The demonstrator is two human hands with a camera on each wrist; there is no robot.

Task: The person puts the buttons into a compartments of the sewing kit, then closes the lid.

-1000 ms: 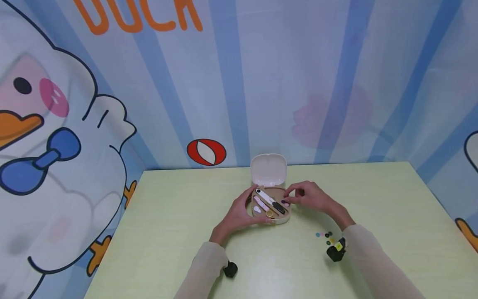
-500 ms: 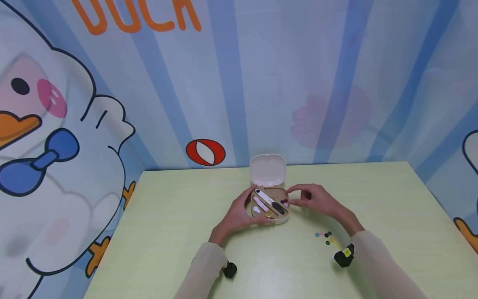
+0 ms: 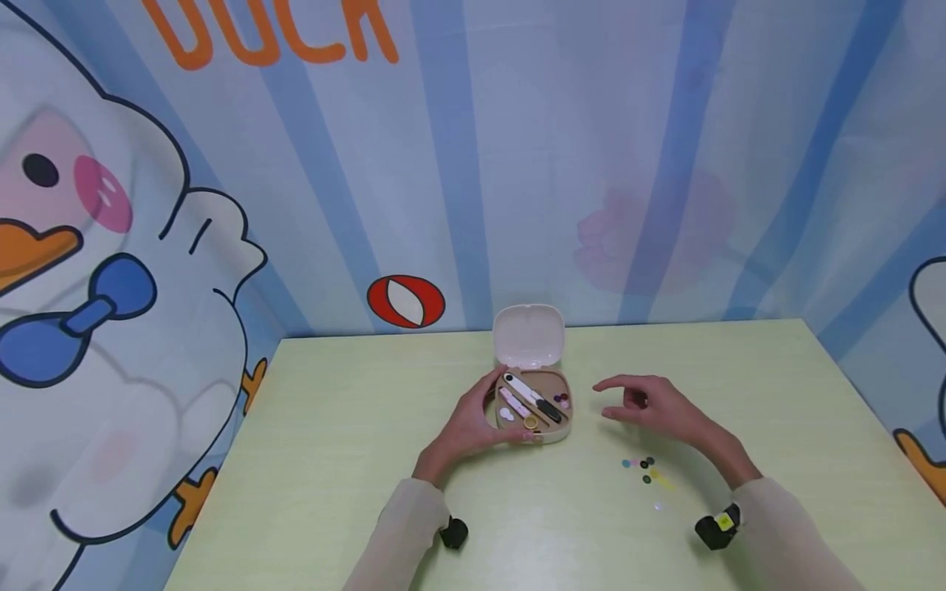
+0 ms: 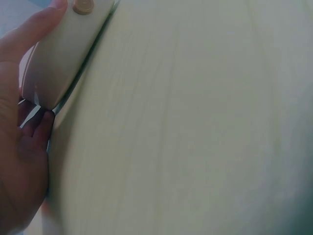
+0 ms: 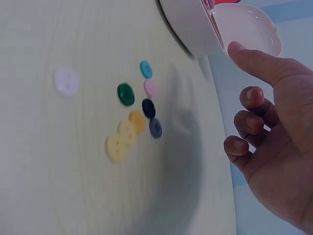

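Note:
A small cream sewing box (image 3: 554, 437) stands on the table with its pale pink lid (image 3: 528, 336) raised. My left hand (image 3: 467, 423) grips its left side, thumb along the front and fingers round the back. In its tan tray lie a slim white-and-black tool (image 3: 534, 397), a pink patterned stick (image 3: 515, 402), a gold ring-like piece (image 3: 530, 422), a white piece (image 3: 506, 414) and a few dark red buttons (image 3: 562, 400). Right of the box, my right hand (image 3: 665, 406) hovers with fingers loosely bent, nothing between thumb and forefinger.
Several loose buttons lie on the table below my right hand, among them a green button (image 5: 125, 94), a teal button (image 5: 146, 69) and cream ones. A white button (image 5: 66, 82) sits apart. Behind the table (image 3: 332, 460) rises a printed curtain (image 3: 532, 164).
My right hand has drawn back from the box's right edge, moving right and toward me. Dark red buttons show in the tray where its fingers were. My left hand keeps its grip.

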